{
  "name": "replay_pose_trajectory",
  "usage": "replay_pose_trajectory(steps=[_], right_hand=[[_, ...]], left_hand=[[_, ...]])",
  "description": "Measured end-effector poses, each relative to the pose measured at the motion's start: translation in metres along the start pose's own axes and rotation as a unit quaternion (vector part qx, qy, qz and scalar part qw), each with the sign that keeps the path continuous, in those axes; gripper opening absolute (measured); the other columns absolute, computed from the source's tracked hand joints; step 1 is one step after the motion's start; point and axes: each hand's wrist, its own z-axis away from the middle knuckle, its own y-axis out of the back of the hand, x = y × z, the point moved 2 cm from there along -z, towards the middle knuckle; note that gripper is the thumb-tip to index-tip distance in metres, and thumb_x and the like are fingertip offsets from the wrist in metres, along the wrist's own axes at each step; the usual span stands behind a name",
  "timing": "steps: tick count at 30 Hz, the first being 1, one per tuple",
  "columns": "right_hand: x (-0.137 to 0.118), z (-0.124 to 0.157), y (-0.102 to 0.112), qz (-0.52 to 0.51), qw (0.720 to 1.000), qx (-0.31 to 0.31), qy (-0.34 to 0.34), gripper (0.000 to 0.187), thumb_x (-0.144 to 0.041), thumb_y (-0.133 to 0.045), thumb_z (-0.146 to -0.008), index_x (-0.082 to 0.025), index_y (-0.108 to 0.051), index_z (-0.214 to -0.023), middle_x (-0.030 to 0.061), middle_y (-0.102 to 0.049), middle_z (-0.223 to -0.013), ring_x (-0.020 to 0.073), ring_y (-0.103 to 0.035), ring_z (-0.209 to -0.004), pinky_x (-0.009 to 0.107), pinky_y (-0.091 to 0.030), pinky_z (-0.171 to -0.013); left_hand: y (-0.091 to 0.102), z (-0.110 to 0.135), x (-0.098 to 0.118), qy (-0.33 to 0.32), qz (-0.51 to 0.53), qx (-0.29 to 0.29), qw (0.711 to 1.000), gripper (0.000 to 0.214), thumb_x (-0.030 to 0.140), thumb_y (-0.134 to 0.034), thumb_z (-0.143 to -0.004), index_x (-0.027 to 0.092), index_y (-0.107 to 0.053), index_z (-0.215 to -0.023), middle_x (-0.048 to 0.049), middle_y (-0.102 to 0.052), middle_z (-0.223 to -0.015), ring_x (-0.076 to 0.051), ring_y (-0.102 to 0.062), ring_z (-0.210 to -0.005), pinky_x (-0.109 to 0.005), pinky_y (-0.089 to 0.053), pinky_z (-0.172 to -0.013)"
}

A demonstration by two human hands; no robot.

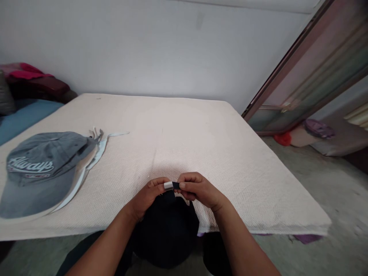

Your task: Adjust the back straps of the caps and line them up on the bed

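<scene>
A dark cap (pixel 168 234) hangs at the table's front edge, its back strap turned up toward me. My left hand (pixel 149 195) pinches the silver metal buckle (pixel 168 186) at the strap's end. With thumb and fingers closed, my right hand (pixel 198 188) grips the dark strap (pixel 176 186) just right of the buckle. The strap runs between the two hands, and part of it is hidden by my fingers. To the left lies a stack of caps, with a grey cap (pixel 48 165) bearing white lettering on top and pale straps trailing at its back.
The table (pixel 178 130) has a cream textured cloth and stands against a white wall (pixel 143 46). At the far left are a blue surface (pixel 25 115) and pink cloth (pixel 28 71). A sliding door (pixel 304 61) and concrete floor (pixel 339 191) are on the right.
</scene>
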Motion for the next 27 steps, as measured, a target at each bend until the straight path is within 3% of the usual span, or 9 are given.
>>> replay_pose_trajectory(steps=[6,11,19,27], right_hand=[[0.0,0.0,-0.003,-0.043,0.999,0.01,-0.024,0.016,-0.026,-0.066,-0.075,-0.013,-0.061,-0.068,-0.0015,-0.056,-0.06,0.0042,-0.04,-0.044,0.017,-0.025,-0.04],[0.002,-0.001,-0.005,-0.066,0.997,0.0,-0.03,0.014,-0.025,-0.066,-0.073,-0.012,-0.063,-0.068,-0.0012,-0.057,-0.059,0.004,-0.041,-0.043,0.017,-0.024,-0.039],[-0.001,-0.001,-0.008,-0.049,0.998,0.001,-0.045,0.023,-0.032,-0.068,-0.074,-0.013,-0.061,-0.064,-0.003,-0.053,-0.054,0.0036,-0.038,-0.041,0.016,-0.023,-0.038],[-0.001,0.002,-0.009,-0.057,0.997,0.002,-0.048,0.022,-0.032,-0.067,-0.073,-0.013,-0.059,-0.064,-0.0035,-0.054,-0.054,0.0029,-0.036,-0.04,0.016,-0.02,-0.037]], left_hand=[[-0.003,0.002,0.002,0.015,0.01,0.002,1.0,0.016,0.029,-0.075,-0.07,0.016,-0.069,-0.078,-0.0017,-0.068,-0.069,-0.009,-0.055,-0.055,-0.018,-0.041,-0.053],[-0.009,0.003,0.004,0.025,0.03,-0.045,0.998,0.011,0.026,-0.071,-0.073,0.015,-0.069,-0.075,-0.0025,-0.068,-0.068,-0.009,-0.057,-0.055,-0.017,-0.041,-0.054],[-0.012,0.003,0.002,0.03,0.075,-0.072,0.994,0.008,0.022,-0.071,-0.074,0.015,-0.068,-0.075,-0.0022,-0.069,-0.068,-0.009,-0.06,-0.057,-0.017,-0.043,-0.055],[-0.006,0.002,-0.003,0.04,0.071,-0.035,0.996,0.013,0.024,-0.074,-0.071,0.015,-0.069,-0.079,-0.0025,-0.069,-0.07,-0.011,-0.061,-0.059,-0.019,-0.045,-0.057]])
